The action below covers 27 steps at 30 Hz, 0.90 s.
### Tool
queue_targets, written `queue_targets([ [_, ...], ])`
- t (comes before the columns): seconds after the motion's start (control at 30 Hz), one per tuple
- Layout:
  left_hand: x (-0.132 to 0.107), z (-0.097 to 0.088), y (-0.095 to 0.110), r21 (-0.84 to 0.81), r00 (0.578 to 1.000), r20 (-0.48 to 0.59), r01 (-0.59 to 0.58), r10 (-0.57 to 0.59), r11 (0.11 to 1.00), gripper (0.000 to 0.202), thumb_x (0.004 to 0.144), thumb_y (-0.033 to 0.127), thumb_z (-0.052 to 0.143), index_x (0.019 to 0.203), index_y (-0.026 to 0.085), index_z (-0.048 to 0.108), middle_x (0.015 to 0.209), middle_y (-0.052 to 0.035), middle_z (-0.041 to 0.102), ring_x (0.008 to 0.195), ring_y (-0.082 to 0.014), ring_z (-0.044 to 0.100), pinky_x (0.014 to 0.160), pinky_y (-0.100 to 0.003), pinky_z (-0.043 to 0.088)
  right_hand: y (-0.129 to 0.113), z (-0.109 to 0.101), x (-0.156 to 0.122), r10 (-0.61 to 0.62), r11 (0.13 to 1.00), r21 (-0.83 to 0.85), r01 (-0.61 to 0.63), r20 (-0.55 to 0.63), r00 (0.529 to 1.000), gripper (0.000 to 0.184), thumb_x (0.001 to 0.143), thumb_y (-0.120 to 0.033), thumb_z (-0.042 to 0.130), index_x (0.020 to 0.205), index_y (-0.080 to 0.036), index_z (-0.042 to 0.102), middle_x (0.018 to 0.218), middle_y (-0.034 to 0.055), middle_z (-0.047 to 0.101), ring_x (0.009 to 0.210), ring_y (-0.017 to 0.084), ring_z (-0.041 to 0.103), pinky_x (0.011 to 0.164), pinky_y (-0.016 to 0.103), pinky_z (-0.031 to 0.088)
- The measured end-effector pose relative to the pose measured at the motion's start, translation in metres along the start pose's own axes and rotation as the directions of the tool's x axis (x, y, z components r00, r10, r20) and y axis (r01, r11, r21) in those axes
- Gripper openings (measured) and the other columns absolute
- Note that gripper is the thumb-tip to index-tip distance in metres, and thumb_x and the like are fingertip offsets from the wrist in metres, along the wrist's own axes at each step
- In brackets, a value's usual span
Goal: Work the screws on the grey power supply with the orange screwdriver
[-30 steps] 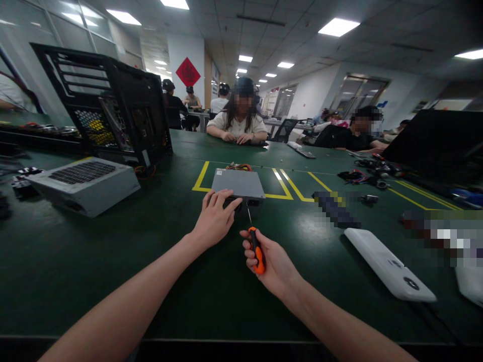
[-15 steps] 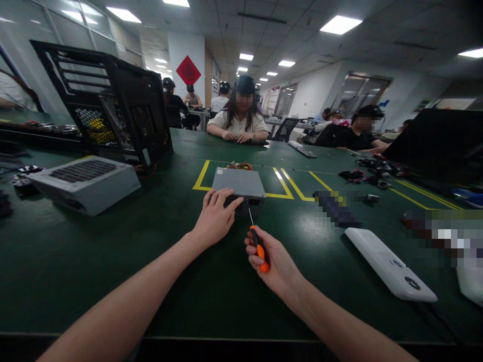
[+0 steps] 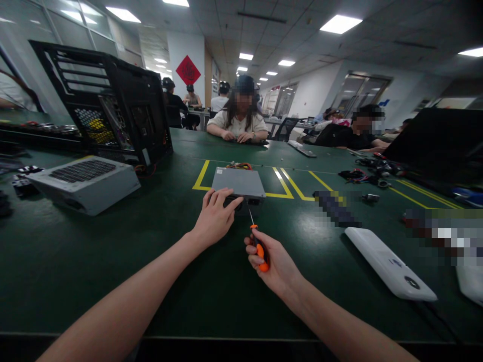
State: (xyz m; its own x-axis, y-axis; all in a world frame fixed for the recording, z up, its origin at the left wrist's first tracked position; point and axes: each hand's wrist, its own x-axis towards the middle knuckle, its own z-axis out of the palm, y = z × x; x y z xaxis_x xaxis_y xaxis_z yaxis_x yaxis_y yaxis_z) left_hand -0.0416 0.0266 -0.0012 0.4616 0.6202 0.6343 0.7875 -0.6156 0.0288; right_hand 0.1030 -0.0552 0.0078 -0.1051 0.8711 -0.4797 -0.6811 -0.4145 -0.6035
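A flat grey metal box (image 3: 238, 182) lies on the green table (image 3: 113, 251) inside yellow tape lines, coloured wires showing behind it. My left hand (image 3: 214, 217) rests on its near left corner, fingers curled over the edge. My right hand (image 3: 272, 262) is closed round an orange-and-black screwdriver (image 3: 258, 247). Its thin shaft points up toward the near face of the box, the tip at or just short of it.
A grey power supply (image 3: 85, 182) and an open black computer case (image 3: 109, 105) stand at the left. A white flat device (image 3: 388, 262) lies at the right, with cables (image 3: 362, 176) beyond. People sit at the far side of the table.
My right hand with the screwdriver has shifted slightly right and turned a little; the shaft now leans more. My left hand has stayed on the box.
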Motion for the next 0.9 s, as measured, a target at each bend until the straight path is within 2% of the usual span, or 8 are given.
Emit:
queue_targets([
  [0.17,-0.0003,-0.001,-0.0004,-0.013,1.0,-0.003,-0.002,0.002,1.0,0.038,0.081,0.017,0.043,0.118,0.026,0.047,0.121,-0.0084,0.043,0.119,-0.0238,0.035,0.102,-0.046,0.022,-0.0005,-0.0022,0.0004,0.049,0.999,-0.026,-0.048,0.048,0.998,0.021,0.083,-0.029,0.045,0.083,-0.011,0.055,0.064,0.0023,0.051,0.048,0.005,0.045,0.04,0.013,0.037],
  [0.27,-0.0003,-0.0006,-0.0006,-0.019,1.0,-0.009,-0.002,0.001,1.0,0.038,0.081,0.017,0.044,0.118,0.026,0.047,0.122,-0.0081,0.042,0.119,-0.0242,0.034,0.102,-0.047,0.022,-0.0009,-0.001,-0.0002,0.05,0.998,-0.025,-0.049,0.036,0.998,0.022,0.084,-0.029,0.044,0.086,-0.011,0.055,0.064,0.0024,0.051,0.047,0.005,0.044,0.036,0.012,0.033],
  [0.37,-0.0002,0.0003,-0.0006,-0.02,1.0,-0.019,-0.004,0.004,1.0,0.038,0.081,0.017,0.045,0.118,0.026,0.048,0.121,-0.0084,0.043,0.118,-0.0238,0.035,0.102,-0.046,0.023,-0.0009,0.0011,-0.0006,0.007,1.0,-0.001,-0.007,-0.01,1.0,0.012,0.08,-0.023,0.051,0.077,-0.012,0.052,0.065,0.0018,0.051,0.044,0.003,0.041,0.032,0.01,0.027],
  [0.47,-0.0002,0.0013,-0.0008,-0.019,1.0,-0.028,-0.011,0.01,1.0,0.038,0.081,0.017,0.045,0.117,0.026,0.048,0.121,-0.0086,0.043,0.118,-0.0239,0.036,0.101,-0.046,0.023,-0.0009,0.0022,-0.0011,0.007,1.0,0.007,-0.007,-0.001,1.0,0.012,0.081,-0.022,0.049,0.075,-0.011,0.051,0.065,0.0017,0.051,0.045,0.003,0.041,0.034,0.01,0.029],
  [0.57,-0.0002,0.0016,-0.0007,-0.018,1.0,-0.024,-0.005,0.004,1.0,0.038,0.081,0.017,0.044,0.117,0.026,0.048,0.121,-0.0086,0.043,0.119,-0.0241,0.035,0.101,-0.046,0.023,-0.001,0.0022,-0.0016,0.055,0.998,-0.023,-0.054,0.046,0.997,0.022,0.085,-0.027,0.042,0.083,-0.009,0.055,0.063,0.0015,0.049,0.046,0.004,0.043,0.037,0.012,0.035],
  [0.67,-0.0002,0.0006,-0.0003,-0.015,1.0,-0.022,-0.001,0.001,1.0,0.038,0.081,0.017,0.044,0.117,0.026,0.048,0.122,-0.0087,0.043,0.118,-0.0242,0.036,0.101,-0.046,0.023,-0.0007,0.0014,-0.0014,0.054,0.998,-0.033,-0.053,0.038,0.998,0.024,0.086,-0.028,0.041,0.089,-0.01,0.055,0.064,0.0016,0.049,0.047,0.005,0.043,0.036,0.012,0.033],
  [0.8,0.0,-0.0005,0.0002,-0.01,1.0,-0.012,-0.006,0.006,1.0,0.038,0.081,0.018,0.044,0.118,0.025,0.048,0.122,-0.009,0.043,0.118,-0.0244,0.036,0.101,-0.047,0.023,-0.0004,0.001,-0.0016,0.003,1.0,-0.012,-0.003,-0.003,1.0,0.012,0.079,-0.023,0.053,0.078,-0.011,0.052,0.066,0.0015,0.05,0.047,0.003,0.041,0.034,0.01,0.028],
  [0.9,0.0,0.0,0.0001,-0.016,1.0,-0.024,0.0,0.0,1.0,0.038,0.08,0.017,0.045,0.117,0.026,0.048,0.122,-0.0086,0.044,0.118,-0.0248,0.036,0.102,-0.048,0.023,-0.001,0.0013,-0.0021,0.023,1.0,-0.009,-0.023,0.03,0.999,0.016,0.082,-0.026,0.049,0.078,-0.011,0.052,0.065,0.0016,0.05,0.046,0.003,0.042,0.036,0.011,0.032],
])
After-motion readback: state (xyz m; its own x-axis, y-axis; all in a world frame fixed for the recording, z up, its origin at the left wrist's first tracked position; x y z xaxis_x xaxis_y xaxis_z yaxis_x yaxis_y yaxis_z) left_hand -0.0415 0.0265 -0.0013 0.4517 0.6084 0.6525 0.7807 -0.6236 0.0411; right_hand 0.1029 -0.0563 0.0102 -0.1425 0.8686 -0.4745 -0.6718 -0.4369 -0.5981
